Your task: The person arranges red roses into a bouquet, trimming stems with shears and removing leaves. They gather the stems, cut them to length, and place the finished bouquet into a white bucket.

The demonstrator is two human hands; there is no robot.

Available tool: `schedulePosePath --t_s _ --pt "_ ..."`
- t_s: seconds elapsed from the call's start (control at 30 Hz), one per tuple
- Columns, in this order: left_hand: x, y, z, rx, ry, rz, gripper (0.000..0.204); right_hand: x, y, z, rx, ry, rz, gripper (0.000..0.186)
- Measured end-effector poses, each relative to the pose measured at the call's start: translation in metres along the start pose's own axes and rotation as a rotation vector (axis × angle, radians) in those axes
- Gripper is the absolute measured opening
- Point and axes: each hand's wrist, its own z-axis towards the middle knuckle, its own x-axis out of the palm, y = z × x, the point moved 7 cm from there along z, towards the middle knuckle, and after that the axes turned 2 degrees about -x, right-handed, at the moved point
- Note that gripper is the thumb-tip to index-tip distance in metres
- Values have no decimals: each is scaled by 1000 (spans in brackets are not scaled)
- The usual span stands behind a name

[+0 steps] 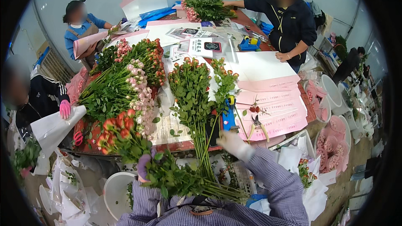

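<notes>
My left hand (144, 165), in a purple glove, is closed round the stems of a bunch of orange-red roses (121, 133). The stems of this bunch slant across my front to the lower right. At the table's near edge is my right hand (235, 144), in a white glove, its fingertips close to the stems of more roses (190, 83) lying on the table. Its fingers are blurred, so whether they grip a stem cannot be made out. Just beyond it stands a blue tape dispenser (228, 115). Pruning shears (257, 128) with pale handles lie to its right.
Piled pink and red roses (140, 81) cover the table's left. Pink wrapping sheets (272, 104) lie right. Co-workers stand at left, far left and far right. A white bucket (119, 190) stands below the near edge; red-handled scissors (78, 138) lie at the left corner.
</notes>
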Motion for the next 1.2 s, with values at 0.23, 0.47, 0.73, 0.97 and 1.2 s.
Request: schedulePosePath --t_s 0.23,0.47,0.73,0.97,1.2 --pt "18 -24 -22 -178 -94 -171 31 42 -84 124 713 -381 18 44" --pt "13 -45 -19 -162 97 -323 23 -56 -2 129 132 -772 549 24" --pt "44 -25 15 -215 25 -376 24 -204 36 -12 -227 -812 669 23" --pt "59 14 27 -273 236 -340 21 -182 35 -144 -105 -512 567 42" --pt "110 41 38 37 572 160 17 -84 7 -143 -16 -395 887 52"
